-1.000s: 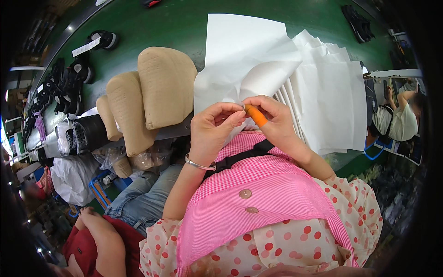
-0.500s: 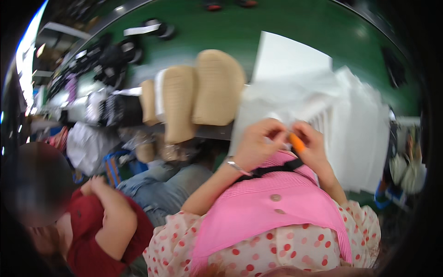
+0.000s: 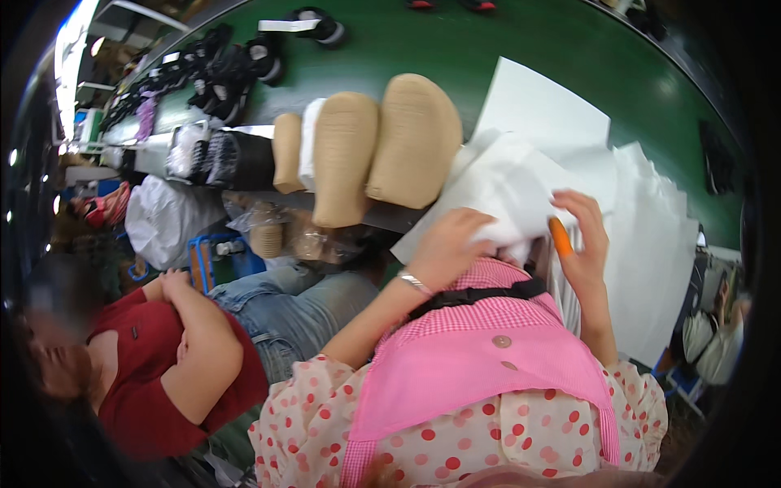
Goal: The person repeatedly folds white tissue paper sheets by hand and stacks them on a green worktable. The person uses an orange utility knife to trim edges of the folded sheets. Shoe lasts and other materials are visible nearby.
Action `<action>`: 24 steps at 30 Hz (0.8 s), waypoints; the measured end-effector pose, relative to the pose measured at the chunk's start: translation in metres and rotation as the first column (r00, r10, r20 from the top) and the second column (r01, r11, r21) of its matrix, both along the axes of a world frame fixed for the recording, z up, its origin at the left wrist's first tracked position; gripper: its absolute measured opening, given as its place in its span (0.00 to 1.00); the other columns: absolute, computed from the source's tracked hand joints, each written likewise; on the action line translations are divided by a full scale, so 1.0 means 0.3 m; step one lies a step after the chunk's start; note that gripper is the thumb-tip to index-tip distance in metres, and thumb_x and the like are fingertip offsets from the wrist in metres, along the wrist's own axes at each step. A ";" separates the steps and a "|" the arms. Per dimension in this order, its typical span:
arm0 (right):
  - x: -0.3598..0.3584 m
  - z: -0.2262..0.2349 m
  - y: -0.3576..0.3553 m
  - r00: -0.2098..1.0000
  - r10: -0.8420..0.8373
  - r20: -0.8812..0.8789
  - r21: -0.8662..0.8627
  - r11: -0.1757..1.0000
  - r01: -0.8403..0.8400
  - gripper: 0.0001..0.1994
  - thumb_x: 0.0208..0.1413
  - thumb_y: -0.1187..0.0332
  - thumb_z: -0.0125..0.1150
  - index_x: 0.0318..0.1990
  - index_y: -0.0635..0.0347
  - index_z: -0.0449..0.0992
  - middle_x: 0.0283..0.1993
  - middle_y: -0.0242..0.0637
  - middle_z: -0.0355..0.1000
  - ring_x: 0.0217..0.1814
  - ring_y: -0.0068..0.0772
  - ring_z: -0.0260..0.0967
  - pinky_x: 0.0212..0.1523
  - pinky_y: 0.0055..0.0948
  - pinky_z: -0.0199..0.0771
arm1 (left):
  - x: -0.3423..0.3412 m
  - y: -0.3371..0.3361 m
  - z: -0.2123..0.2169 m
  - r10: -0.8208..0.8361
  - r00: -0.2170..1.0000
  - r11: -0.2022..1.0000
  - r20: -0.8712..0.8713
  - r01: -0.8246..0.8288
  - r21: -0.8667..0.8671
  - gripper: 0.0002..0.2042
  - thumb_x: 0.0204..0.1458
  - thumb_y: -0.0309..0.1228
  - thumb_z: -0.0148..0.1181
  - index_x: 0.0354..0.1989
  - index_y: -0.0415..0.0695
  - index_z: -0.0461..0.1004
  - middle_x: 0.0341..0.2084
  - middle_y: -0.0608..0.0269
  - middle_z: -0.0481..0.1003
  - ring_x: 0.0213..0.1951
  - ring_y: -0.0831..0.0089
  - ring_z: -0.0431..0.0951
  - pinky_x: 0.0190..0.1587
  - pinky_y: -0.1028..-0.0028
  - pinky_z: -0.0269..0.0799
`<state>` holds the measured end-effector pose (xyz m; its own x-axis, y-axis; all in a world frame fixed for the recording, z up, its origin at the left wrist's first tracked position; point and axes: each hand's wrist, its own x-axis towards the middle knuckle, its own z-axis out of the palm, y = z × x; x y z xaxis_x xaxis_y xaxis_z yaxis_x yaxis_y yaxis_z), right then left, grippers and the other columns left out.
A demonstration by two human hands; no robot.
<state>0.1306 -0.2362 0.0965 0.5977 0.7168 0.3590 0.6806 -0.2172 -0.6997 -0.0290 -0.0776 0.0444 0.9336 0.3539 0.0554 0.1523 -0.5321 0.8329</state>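
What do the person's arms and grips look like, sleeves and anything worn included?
The sleeves are loose, cream with red and pink dots, leaving the forearms bare. A silver bangle circles the left wrist. The left grip has no glove; the right grip has none either, only an orange cover on the thumb.

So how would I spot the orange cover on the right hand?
Find the pink apron, low and central, then the right hand above its right side. The orange cover wraps that hand's thumb, its bright colour standing out from the bare fingers beside it.
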 end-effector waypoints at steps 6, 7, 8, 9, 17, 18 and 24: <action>0.023 -0.144 -0.019 0.992 0.008 -0.130 -0.133 0.991 -0.025 0.09 0.48 0.78 0.61 0.39 0.62 0.76 0.43 0.40 0.74 0.47 0.40 0.70 0.47 0.31 0.70 | -0.282 0.102 -0.230 0.647 0.753 0.758 -0.124 -0.617 0.210 0.15 0.50 0.36 0.62 0.37 0.37 0.70 0.29 0.55 0.69 0.36 0.59 0.71 0.42 0.66 0.68; 0.009 -0.170 -0.013 0.986 0.013 -0.168 -0.143 0.989 -0.038 0.09 0.48 0.78 0.61 0.39 0.62 0.76 0.43 0.41 0.74 0.46 0.41 0.70 0.46 0.32 0.70 | -0.343 0.112 -0.302 0.644 0.711 0.765 -0.284 -0.613 0.198 0.19 0.50 0.41 0.64 0.38 0.36 0.71 0.31 0.55 0.72 0.36 0.63 0.73 0.40 0.67 0.68; -0.007 -0.196 -0.007 0.978 0.022 -0.207 -0.155 0.986 -0.055 0.09 0.48 0.78 0.61 0.39 0.62 0.76 0.43 0.41 0.74 0.46 0.41 0.70 0.46 0.32 0.70 | -0.359 0.122 -0.334 0.594 0.646 0.709 -0.479 -0.702 -0.066 0.20 0.50 0.42 0.64 0.39 0.36 0.72 0.31 0.56 0.74 0.35 0.66 0.73 0.40 0.69 0.69; -0.022 -0.218 -0.002 0.969 0.029 -0.244 -0.167 0.983 -0.072 0.09 0.49 0.77 0.60 0.39 0.62 0.76 0.43 0.42 0.74 0.46 0.42 0.70 0.46 0.32 0.70 | -0.377 0.122 -0.364 0.478 0.595 0.560 -0.646 -0.773 -0.297 0.21 0.50 0.44 0.65 0.40 0.36 0.73 0.32 0.58 0.75 0.35 0.69 0.74 0.40 0.70 0.69; -0.085 -0.197 0.089 0.932 0.279 -0.233 -0.207 0.922 -0.328 0.10 0.49 0.72 0.63 0.41 0.59 0.76 0.43 0.38 0.74 0.48 0.40 0.70 0.48 0.35 0.71 | -0.367 0.066 -0.309 0.525 0.800 0.510 -0.290 -0.569 -0.645 0.06 0.54 0.26 0.61 0.37 0.37 0.74 0.31 0.69 0.75 0.35 0.84 0.72 0.39 0.80 0.69; -0.096 -0.174 0.120 0.931 0.330 -0.153 -0.166 0.920 -0.354 0.11 0.49 0.72 0.63 0.41 0.59 0.76 0.44 0.38 0.74 0.50 0.40 0.69 0.51 0.36 0.69 | -0.328 0.059 -0.240 0.553 0.791 0.573 -0.261 -0.589 -0.570 0.04 0.51 0.23 0.62 0.33 0.37 0.74 0.29 0.68 0.75 0.32 0.80 0.72 0.37 0.79 0.69; -0.135 -0.005 0.230 0.802 0.594 0.057 -0.124 0.802 -0.585 0.13 0.46 0.73 0.63 0.42 0.58 0.75 0.45 0.34 0.73 0.54 0.37 0.67 0.57 0.39 0.64 | -0.159 0.075 0.095 0.197 0.968 0.976 0.154 -0.179 -0.123 0.06 0.41 0.18 0.64 0.27 0.38 0.74 0.24 0.60 0.73 0.29 0.66 0.72 0.33 0.75 0.67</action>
<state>0.0901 -0.1672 0.0950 0.0174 0.9536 0.3007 0.7564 0.1841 -0.6277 -0.0768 -0.0552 0.0730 0.8308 0.5348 0.1543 0.0975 -0.4127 0.9056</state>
